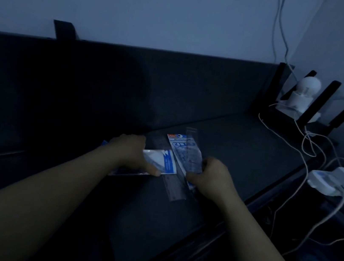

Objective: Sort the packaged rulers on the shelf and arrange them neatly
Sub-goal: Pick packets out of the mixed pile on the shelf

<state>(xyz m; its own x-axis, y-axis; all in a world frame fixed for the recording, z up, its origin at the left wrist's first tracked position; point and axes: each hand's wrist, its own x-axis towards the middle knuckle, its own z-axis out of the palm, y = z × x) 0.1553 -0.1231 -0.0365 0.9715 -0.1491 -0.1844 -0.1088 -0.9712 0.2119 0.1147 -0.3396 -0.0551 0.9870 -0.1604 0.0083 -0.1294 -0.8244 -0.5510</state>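
Shelf point(243, 141), dark and dimly lit, fills the head view. The left hand point(134, 153) pinches a blue-and-white ruler packet point(164, 161) that lies crosswise, thumb on its near edge and fingers curled over the far edge. The right hand point(211, 178) curls round the near end of a second printed ruler packet point(186, 155), which slants away from it. A clear ruler sleeve point(175, 186) lies flat on the shelf between the two hands. A white power strip point(341, 182) sits at the right.
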